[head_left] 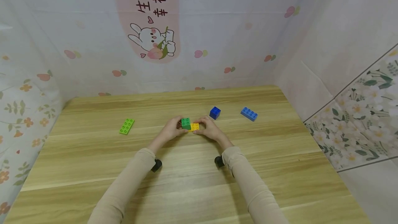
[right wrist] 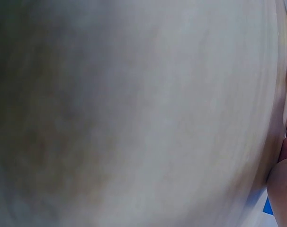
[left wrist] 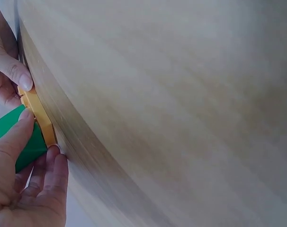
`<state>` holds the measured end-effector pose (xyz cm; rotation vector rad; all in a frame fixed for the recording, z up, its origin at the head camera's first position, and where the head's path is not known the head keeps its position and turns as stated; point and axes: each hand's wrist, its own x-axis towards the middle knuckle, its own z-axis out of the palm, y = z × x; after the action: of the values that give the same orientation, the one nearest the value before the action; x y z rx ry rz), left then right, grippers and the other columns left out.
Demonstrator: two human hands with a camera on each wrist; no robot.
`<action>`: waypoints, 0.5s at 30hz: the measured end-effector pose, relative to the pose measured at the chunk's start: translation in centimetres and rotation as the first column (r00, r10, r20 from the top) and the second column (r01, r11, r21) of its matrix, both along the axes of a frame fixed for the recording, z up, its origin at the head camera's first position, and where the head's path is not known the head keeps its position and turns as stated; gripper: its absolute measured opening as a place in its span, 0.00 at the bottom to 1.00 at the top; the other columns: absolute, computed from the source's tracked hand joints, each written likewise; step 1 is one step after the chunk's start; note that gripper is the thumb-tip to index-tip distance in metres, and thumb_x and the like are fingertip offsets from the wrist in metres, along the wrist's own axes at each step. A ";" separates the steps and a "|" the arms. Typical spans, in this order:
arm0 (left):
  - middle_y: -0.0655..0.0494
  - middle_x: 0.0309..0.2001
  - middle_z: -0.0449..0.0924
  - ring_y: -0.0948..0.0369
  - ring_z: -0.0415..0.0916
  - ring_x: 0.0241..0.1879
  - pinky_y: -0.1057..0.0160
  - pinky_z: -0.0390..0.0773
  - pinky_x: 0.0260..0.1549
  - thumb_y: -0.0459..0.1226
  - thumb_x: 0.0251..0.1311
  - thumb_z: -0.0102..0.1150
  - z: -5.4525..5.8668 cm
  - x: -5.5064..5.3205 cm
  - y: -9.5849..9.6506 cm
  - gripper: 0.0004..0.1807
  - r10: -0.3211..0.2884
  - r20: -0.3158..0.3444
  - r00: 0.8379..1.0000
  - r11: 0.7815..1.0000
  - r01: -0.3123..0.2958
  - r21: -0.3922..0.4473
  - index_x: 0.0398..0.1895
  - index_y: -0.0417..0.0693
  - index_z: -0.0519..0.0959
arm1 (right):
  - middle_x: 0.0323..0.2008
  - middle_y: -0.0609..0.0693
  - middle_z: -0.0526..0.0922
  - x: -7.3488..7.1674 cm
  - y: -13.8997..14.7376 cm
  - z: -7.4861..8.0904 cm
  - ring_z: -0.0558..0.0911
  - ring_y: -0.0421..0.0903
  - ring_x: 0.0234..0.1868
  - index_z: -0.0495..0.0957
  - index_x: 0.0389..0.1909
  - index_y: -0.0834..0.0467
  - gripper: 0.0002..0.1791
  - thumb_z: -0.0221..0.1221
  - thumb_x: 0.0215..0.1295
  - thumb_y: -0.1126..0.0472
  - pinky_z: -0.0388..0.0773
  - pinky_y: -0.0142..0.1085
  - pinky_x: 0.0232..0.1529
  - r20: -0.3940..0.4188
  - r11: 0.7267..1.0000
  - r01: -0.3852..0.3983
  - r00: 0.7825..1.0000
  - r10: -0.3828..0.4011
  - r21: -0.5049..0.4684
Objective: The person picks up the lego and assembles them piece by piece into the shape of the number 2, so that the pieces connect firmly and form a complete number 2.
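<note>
A green toy brick (head_left: 186,123) sits at the left end of a flat yellow toy brick (head_left: 195,127), whose right studs stay uncovered. My left hand (head_left: 171,129) grips the green brick between thumb and fingers. In the left wrist view, the left thumb lies along the side of the green brick (left wrist: 33,147), and fingertips are right at the end of the yellow brick (left wrist: 41,118). From the other side, my right hand (head_left: 211,129) pinches the yellow brick's right end. Only part of the right hand (right wrist: 283,184) shows at the edge of the right wrist view.
Behind the right hand stands a dark blue brick (head_left: 215,112). A longer blue brick (head_left: 249,114) lies farther right, and a lime-green flat brick (head_left: 126,126) lies to the left. The wooden table (head_left: 186,189) ends at a printed cloth backdrop (head_left: 199,37).
</note>
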<state>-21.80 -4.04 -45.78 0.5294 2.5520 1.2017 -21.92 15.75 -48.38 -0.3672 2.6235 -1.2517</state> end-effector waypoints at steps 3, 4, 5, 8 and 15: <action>0.44 0.43 0.76 0.54 0.75 0.42 0.60 0.78 0.43 0.33 0.52 0.63 0.0 -0.1 0.0 0.22 -0.011 -0.012 1.000 1.000 0.011 -0.021 0.51 0.35 0.70 | 0.53 0.56 0.69 0.0 0.0 -0.1 0.65 0.53 0.59 0.76 0.50 0.59 0.23 0.66 0.51 0.60 0.58 0.49 0.66 -0.001 1.000 0.000 1.000 0.000 0.001; 0.44 0.43 0.76 0.54 0.74 0.41 0.60 0.78 0.43 0.33 0.52 0.63 0.0 -0.1 0.0 0.23 -0.013 -0.011 1.000 1.000 0.012 -0.025 0.51 0.35 0.70 | 0.53 0.56 0.69 0.0 0.0 -0.1 0.65 0.53 0.59 0.76 0.50 0.59 0.23 0.66 0.51 0.59 0.58 0.49 0.66 -0.003 1.000 0.000 1.000 0.000 0.003; 0.44 0.43 0.76 0.54 0.74 0.41 0.60 0.78 0.43 0.33 0.52 0.63 0.0 -0.1 0.0 0.23 -0.014 -0.010 1.000 0.999 0.013 -0.029 0.51 0.35 0.70 | 0.54 0.56 0.70 0.0 0.1 -0.2 0.65 0.53 0.59 0.76 0.49 0.59 0.23 0.66 0.51 0.60 0.58 0.49 0.66 -0.006 1.000 0.000 1.000 0.000 0.002; 0.44 0.43 0.76 0.54 0.74 0.42 0.60 0.78 0.44 0.33 0.52 0.63 0.1 -0.2 -0.1 0.23 -0.017 -0.006 1.000 0.999 0.017 -0.034 0.52 0.35 0.70 | 0.53 0.56 0.70 0.0 0.0 -0.2 0.65 0.53 0.59 0.76 0.49 0.59 0.23 0.66 0.51 0.60 0.58 0.49 0.66 -0.015 1.000 -0.002 1.000 0.002 0.004; 0.45 0.44 0.76 0.55 0.75 0.42 0.61 0.78 0.44 0.33 0.53 0.62 0.1 -0.3 0.0 0.23 -0.025 0.004 1.000 0.999 0.025 -0.038 0.52 0.36 0.70 | 0.53 0.56 0.70 0.1 0.0 -0.1 0.65 0.53 0.59 0.76 0.49 0.59 0.22 0.66 0.51 0.60 0.59 0.49 0.66 -0.018 1.000 0.000 1.000 0.000 0.001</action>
<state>-22.07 -4.09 -45.68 0.5485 2.5528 1.1423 -21.87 15.77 -48.49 -0.3804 2.6395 -1.2526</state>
